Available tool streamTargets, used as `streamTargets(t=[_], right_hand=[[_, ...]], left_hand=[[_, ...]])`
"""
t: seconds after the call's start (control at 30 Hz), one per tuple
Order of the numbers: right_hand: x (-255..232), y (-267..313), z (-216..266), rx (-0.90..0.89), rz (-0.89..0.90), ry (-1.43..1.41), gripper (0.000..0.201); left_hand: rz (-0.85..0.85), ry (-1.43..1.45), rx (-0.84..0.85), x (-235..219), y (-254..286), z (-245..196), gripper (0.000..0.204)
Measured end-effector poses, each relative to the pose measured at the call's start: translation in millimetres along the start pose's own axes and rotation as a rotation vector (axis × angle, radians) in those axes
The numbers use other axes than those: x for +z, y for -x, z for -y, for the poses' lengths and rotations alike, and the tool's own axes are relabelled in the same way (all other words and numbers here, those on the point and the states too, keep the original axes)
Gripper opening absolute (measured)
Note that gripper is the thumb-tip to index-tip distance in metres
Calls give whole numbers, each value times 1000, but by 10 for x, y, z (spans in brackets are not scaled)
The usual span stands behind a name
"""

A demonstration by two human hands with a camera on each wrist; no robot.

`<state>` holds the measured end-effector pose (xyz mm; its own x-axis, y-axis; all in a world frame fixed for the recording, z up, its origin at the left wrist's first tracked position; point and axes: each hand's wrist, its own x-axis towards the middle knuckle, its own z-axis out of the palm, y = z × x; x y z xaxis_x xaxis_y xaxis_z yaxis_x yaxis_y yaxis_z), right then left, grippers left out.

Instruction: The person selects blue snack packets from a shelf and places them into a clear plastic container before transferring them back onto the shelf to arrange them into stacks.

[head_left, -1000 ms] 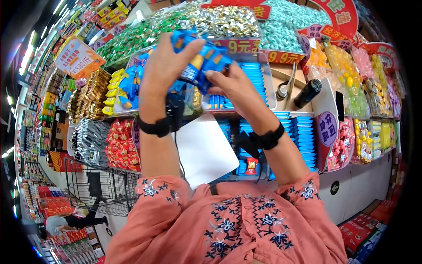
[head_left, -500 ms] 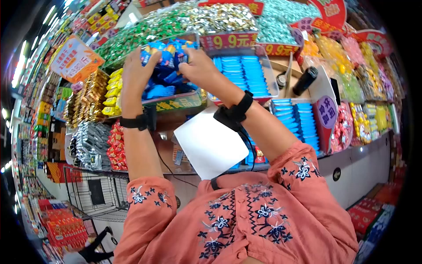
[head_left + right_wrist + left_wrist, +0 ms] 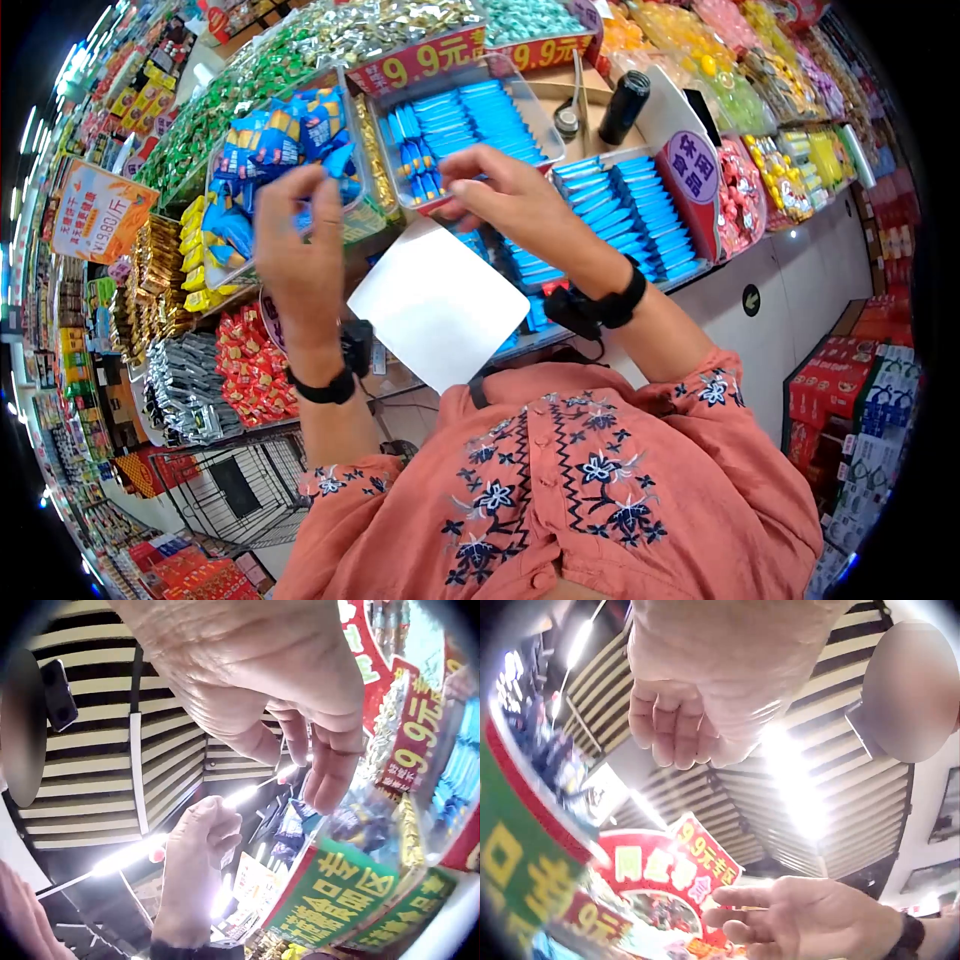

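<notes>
Blurred in the head view, my left hand (image 3: 300,250) is over the near edge of a clear bin (image 3: 362,150) heaped with blue-and-yellow packets (image 3: 275,140). Its fingers look loosely bent and empty in the left wrist view. My right hand (image 3: 500,190) hovers at the near edge of a second bin of blue packets (image 3: 480,110), fingers relaxed and holding nothing. A few blue-and-orange packets (image 3: 415,158) lie in that bin's left part. The right wrist view shows both hands, the right hand (image 3: 262,675) and the left hand (image 3: 191,862), apart from each other.
A white board (image 3: 440,300) lies in front of the bins. A dark bottle (image 3: 624,106) and a small jar (image 3: 566,120) stand at the right. Sweets fill the surrounding displays, with red candies (image 3: 255,360) at the left. A wire cart (image 3: 235,485) is at lower left.
The blue packets gripped earlier are out of both hands. The hands have moved from the left bin's packets toward me and apart, the right one over to the second bin. The view has turned.
</notes>
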<state>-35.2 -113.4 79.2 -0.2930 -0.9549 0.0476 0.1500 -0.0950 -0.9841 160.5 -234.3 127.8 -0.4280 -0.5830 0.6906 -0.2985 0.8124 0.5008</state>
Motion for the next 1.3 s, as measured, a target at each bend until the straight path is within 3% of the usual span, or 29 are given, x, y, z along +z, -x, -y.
streamTargets(t=[0.23, 0.33, 0.47, 0.6, 0.63, 0.77, 0.87, 0.9, 1.03, 1.17, 1.3], right_hand=[[-819, 831, -228, 258, -177, 43, 32], [-1102, 1049, -362, 291, -212, -30, 32], [-1334, 1301, -353, 319, -220, -92, 30], [-1523, 1552, -325, 320, -282, -127, 29], [-1569, 1602, -327, 307, -288, -136, 29], [-1662, 1750, -370, 305, -339, -151, 28], [-1595, 1808, -308, 323, -399, -148, 28], [-1568, 1832, -306, 324, -392, -147, 28], [-1487, 1800, -338, 329, -367, -128, 27], [-1302, 1729, -412, 338, -352, -142, 27], [-1149, 1578, -385, 300, -340, -126, 28]], left_hand=[[352, 101, -118, 1136, 239, 46, 12], [440, -42, -92, 1644, 93, 336, 18], [779, -363, -28, 2300, -103, 1129, 22], [1142, -706, -21, 2538, -272, 1327, 25], [1208, -657, 6, 2591, -298, 1440, 28], [1383, -739, 44, 2866, -300, 1557, 29], [1404, -815, 56, 2864, -272, 1353, 32], [1498, -809, 24, 2846, -319, 1189, 32], [1460, -806, 192, 2932, -231, 1556, 30], [1346, -529, 282, 2816, -280, 1669, 29], [1058, -307, 22, 2554, -515, 1105, 30]])
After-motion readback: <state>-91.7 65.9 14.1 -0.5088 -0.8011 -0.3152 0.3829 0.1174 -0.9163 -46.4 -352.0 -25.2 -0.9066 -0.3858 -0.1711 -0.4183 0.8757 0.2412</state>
